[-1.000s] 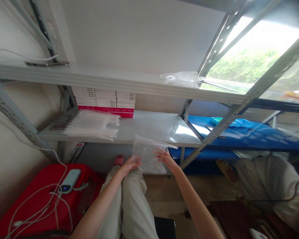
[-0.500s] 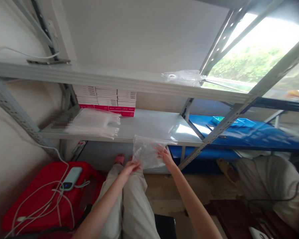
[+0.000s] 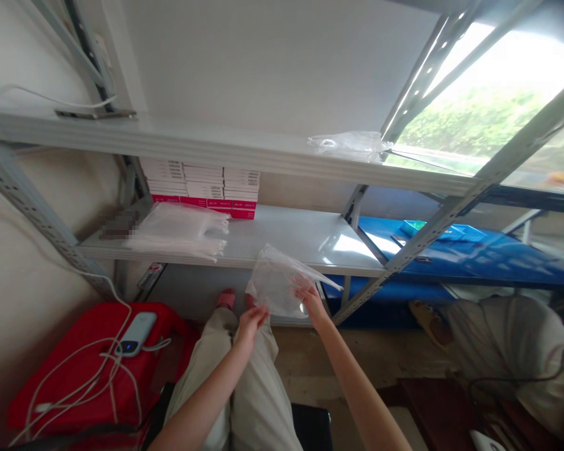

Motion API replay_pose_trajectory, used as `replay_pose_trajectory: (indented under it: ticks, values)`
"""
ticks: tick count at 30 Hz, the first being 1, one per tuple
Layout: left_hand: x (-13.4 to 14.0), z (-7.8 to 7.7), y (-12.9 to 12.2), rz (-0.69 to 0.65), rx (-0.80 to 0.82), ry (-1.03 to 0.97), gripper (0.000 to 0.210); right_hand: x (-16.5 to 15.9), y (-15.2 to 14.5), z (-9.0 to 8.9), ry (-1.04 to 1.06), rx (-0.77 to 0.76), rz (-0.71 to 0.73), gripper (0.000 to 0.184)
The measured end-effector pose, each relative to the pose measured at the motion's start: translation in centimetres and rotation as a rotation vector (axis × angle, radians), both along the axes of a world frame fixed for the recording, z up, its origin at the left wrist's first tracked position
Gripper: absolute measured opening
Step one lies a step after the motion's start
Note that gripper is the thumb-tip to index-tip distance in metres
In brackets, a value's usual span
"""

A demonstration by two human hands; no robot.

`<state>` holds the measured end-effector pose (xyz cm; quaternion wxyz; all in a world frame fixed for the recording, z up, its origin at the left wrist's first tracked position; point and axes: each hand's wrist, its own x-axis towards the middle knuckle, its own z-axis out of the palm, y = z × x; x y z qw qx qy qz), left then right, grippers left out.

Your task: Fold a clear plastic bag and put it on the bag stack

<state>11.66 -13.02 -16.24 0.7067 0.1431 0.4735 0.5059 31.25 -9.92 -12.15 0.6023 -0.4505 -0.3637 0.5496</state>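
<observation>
Left hand: left hand pinches the lower left corner of a clear plastic bag, fingers closed on the film
Right hand: right hand grips the bag's right edge, fingertips curled onto the film, thumb side partly hidden behind the plastic
Bag position: held in the air between the two sets of fingers, above the knees and just in front of the lower shelf; its upper edge rises above the fingertips and a thin flap trails off to the right of the right fingers
Bag condition: crumpled, translucent, appears empty; whether the mouth is open cannot be told
Beyond the fingers, left: a flat stack of similar clear bags lies on the lower shelf, well to the left of the left fingers; red and white boxes stand behind it
Above the fingers: upper shelf with a loose piece of clear plastic near its right end
Below the left fingers: red case carrying a power bank and white cables
Handling judgement: thin film slips and clings; pinching both edges close to the rim and drawing them gently apart would keep it flat and controlled
Risk judgement: a hard pull could stretch or tear the film at the pinch points
</observation>
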Motion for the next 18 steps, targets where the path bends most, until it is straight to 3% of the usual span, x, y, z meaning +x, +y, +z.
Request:
replay_pose_trajectory:
  ticks: [5,10,15,18]
  values:
    - [-0.3,-0.1,1.9,0.130,-0.033,-0.101,0.015,-0.8,-1.0,-0.2,0.050,-0.028,-0.003,0.056]
    - [-0.7,-0.3,3.4,0.061,-0.075,-0.120,0.010,-1.6,-1.7,-1.1,0.050,-0.055,0.006,0.057]
    - [-0.4,-0.5,3.9,0.024,-0.005,-0.054,0.010,-2.0,-1.6,-2.7,0.084,-0.069,-0.040,0.058]
    - [-0.5,-0.3,3.5,0.029,0.029,-0.049,0.011,-1.6,-2.0,-3.3,0.039,-0.220,-0.009,0.052]
